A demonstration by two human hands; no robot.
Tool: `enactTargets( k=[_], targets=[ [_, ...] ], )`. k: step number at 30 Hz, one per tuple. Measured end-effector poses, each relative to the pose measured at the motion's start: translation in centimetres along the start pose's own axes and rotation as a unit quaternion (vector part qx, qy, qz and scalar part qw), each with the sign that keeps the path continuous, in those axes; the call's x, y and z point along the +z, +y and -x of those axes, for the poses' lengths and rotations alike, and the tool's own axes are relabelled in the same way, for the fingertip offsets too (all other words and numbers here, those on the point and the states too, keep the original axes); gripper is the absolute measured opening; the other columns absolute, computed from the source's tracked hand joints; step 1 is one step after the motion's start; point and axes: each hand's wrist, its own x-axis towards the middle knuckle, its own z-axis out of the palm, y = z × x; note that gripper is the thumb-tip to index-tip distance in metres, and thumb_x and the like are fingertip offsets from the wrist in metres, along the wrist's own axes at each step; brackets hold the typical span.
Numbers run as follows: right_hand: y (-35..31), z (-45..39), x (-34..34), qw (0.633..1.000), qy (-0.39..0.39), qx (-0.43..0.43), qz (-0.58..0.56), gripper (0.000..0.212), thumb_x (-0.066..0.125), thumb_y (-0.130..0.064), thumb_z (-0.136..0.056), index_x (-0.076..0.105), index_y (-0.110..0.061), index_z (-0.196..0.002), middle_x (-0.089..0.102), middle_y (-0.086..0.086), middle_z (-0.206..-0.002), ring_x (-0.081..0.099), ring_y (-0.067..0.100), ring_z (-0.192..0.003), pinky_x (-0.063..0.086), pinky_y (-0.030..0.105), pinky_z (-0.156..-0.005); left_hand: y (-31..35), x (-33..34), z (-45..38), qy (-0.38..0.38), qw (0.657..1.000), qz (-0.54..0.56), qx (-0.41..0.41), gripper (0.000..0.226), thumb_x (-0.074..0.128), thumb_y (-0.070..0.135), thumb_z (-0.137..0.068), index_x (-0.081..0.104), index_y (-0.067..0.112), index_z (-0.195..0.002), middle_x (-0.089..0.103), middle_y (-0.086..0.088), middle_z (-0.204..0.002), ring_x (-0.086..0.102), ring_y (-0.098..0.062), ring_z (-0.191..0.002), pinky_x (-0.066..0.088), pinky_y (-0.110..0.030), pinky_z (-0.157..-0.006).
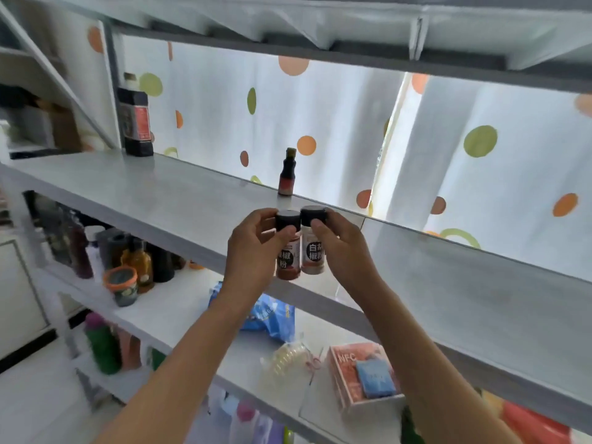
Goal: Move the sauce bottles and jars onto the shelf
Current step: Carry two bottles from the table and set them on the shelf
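My left hand (253,245) grips a small spice jar with red powder (288,251) by its black cap. My right hand (342,248) grips a matching jar with pale powder (311,251) the same way. Both jars are upright, side by side and touching, held in front of the white shelf's front edge (179,232). On that shelf (144,184) stand a small dark sauce bottle (286,173) at the back edge and a large dark bottle (136,123) at the far left.
The shelf below holds several bottles and jars at the left (137,264), a blue bag (269,318), a clear packet (285,363) and an orange box (362,376). More bottles (102,344) stand lower down. A dotted curtain (480,145) hangs behind.
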Motion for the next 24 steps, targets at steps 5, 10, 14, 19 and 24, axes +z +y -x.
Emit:
enactTargets(
  k=[5,10,14,19,24],
  targets=[
    [2.4,-8.0,-0.3,0.996,0.007,-0.015,0.088,0.025,0.055,-0.022,-0.095,0.067,-0.023,-0.117,0.073,-0.005,-0.103,0.068,0.015,-0.095,0.056,0.039,-0.085,-2.0,2.1,-8.8,-0.055,0.998,0.005,-0.018,0.028,0.072,0.012,-0.085,0.061,0.021,-0.109,0.07,0.006,-0.106,0.068,-0.01,-0.097,0.057,-0.036,-0.086],
    [6.1,-13.6,-0.7,0.993,-0.024,0.018,0.117,0.025,0.055,-0.019,-0.095,0.065,-0.019,-0.119,0.07,-0.004,-0.104,0.063,0.015,-0.092,0.053,0.035,-0.083,-5.6,5.8,-14.5,-0.059,0.997,-0.034,-0.023,0.029,0.066,0.008,-0.089,0.056,0.012,-0.117,0.064,0.001,-0.112,0.065,-0.015,-0.1,0.054,-0.034,-0.087],
    [8.6,-16.6,0.2,0.991,-0.034,0.037,0.128,0.026,0.052,-0.018,-0.098,0.06,-0.012,-0.121,0.064,-0.001,-0.101,0.058,0.017,-0.093,0.039,0.024,-0.077,-8.1,7.1,-17.5,-0.024,0.998,-0.042,-0.032,0.02,0.063,0.008,-0.091,0.059,0.015,-0.109,0.066,-0.003,-0.112,0.064,-0.024,-0.107,0.054,-0.033,-0.087],
    [10.7,-18.8,0.3,0.991,-0.048,0.069,0.106,0.03,0.057,-0.029,-0.093,0.059,-0.012,-0.119,0.068,0.0,-0.099,0.066,0.022,-0.089,0.056,0.041,-0.083,-9.2,7.5,-19.1,-0.018,0.996,-0.083,0.004,0.024,0.063,0.012,-0.091,0.062,0.034,-0.101,0.07,0.007,-0.108,0.065,-0.006,-0.1,0.052,-0.031,-0.093],
    [11.8,-19.2,0.0,0.989,-0.077,0.05,0.116,0.038,0.066,-0.017,-0.083,0.052,-0.019,-0.119,0.064,-0.007,-0.093,0.065,0.014,-0.083,0.053,0.03,-0.071,-10.2,7.1,-20.4,-0.054,0.976,-0.196,0.074,0.03,0.065,0.016,-0.091,0.059,0.018,-0.12,0.068,0.002,-0.115,0.064,-0.011,-0.102,0.051,-0.027,-0.091]
  ],
)
